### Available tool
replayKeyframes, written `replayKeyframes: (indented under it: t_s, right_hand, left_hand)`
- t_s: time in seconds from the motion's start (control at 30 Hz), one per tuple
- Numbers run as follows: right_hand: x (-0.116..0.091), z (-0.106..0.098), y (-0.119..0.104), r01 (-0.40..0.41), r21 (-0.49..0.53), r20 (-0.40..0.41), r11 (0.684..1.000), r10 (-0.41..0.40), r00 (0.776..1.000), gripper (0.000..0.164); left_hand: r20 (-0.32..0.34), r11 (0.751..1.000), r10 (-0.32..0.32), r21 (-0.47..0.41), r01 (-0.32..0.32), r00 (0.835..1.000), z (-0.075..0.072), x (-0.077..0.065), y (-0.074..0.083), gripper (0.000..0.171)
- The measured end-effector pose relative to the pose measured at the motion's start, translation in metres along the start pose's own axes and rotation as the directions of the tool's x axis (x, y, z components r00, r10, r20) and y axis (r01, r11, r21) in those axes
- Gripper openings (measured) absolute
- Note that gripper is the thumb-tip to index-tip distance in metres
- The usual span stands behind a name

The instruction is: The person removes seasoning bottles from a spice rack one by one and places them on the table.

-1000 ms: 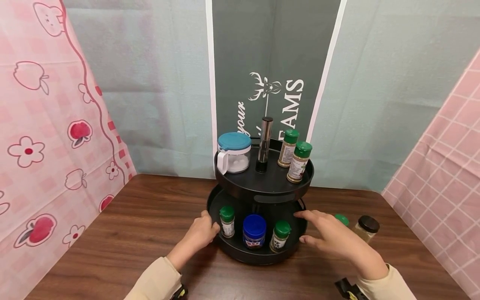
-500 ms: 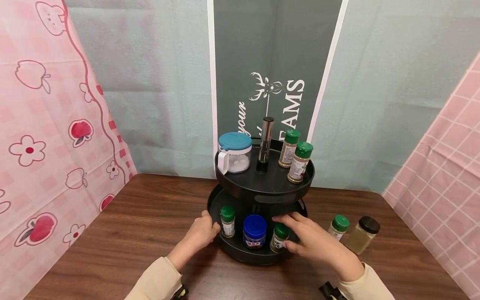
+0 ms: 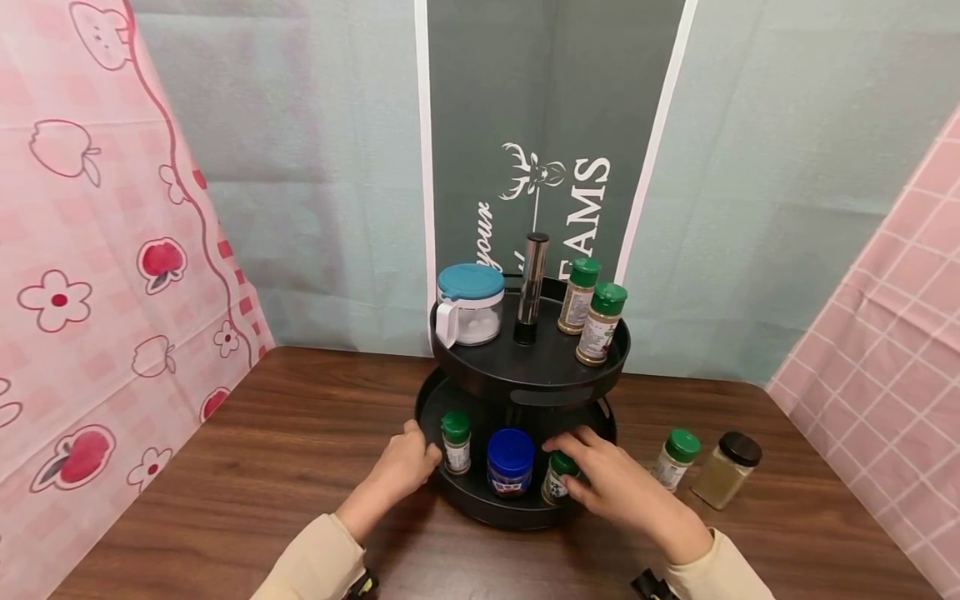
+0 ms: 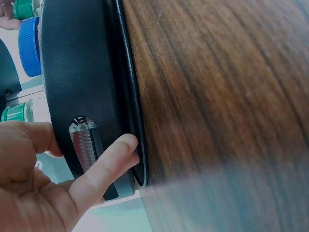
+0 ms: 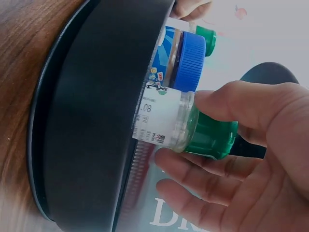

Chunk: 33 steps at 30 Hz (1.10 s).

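Observation:
A black two-tier rotating rack (image 3: 517, 515) stands mid-table. My left hand (image 3: 401, 467) holds the lower tier's left rim; in the left wrist view the thumb is inside the wall (image 4: 79, 63) and fingers lie outside, by the cut-out. At the lower tier's right, my right hand (image 3: 618, 492) pinches a green-capped spice jar (image 3: 553, 488). The right wrist view has the thumb at the green cap (image 5: 212, 135) and fingers along the other side; the jar is upright in the tier. Beside it are a blue-lidded jar (image 3: 510, 467) and another green-capped spice jar (image 3: 456, 446).
The upper tier (image 3: 525, 367) bears a blue-lidded canister (image 3: 471, 308) with a white handle and two green-capped shakers (image 3: 597, 329). On the table (image 3: 315, 433) at right stand a green-capped jar (image 3: 673, 462) and a black-lidded jar (image 3: 723, 475). Curtains (image 3: 330, 183) hang behind.
My right hand has moved left from beside the rack's right rim onto the green-capped spice jar, and its fingers have closed in around it. The left hand has stayed on the rim.

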State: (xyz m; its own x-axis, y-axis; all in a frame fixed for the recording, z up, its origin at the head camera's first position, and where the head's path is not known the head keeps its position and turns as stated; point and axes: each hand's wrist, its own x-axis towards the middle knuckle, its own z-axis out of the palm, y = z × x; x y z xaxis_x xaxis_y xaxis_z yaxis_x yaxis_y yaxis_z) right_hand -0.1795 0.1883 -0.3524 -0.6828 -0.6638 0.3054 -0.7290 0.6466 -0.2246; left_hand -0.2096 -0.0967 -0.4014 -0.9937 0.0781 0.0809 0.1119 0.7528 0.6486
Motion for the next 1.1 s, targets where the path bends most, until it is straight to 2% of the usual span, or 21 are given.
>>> replayKeyframes:
  t_s: [0.27,0.63,0.8,1.1]
  right_hand:
    - [-0.001,0.002,0.001,-0.030,-0.021,0.002,0.999,0.030,1.000,0.038]
    - [-0.001,0.003,0.002,0.020,-0.008,-0.019,1.000,-0.020,1.000,0.039]
    - [0.001,-0.005,0.000,0.034,-0.001,-0.026,0.999,-0.034,0.999,0.038]
    - [0.005,-0.028,-0.006,0.053,-0.057,-0.140,0.997,-0.060,0.988,0.044]
  left_hand:
    - [0.007,1.000,0.008,-0.008,-0.008,1.000,-0.001,0.000,0.001,0.029]
    - [0.003,1.000,-0.008,-0.015,0.008,1.000,0.000,0.000,0.000,0.028]
    - [0.004,1.000,-0.002,-0.017,0.002,1.000,-0.001,0.000,0.000,0.029]
    - [0.012,1.000,-0.001,-0.026,0.001,1.000,-0.001,0.000,0.000,0.028]
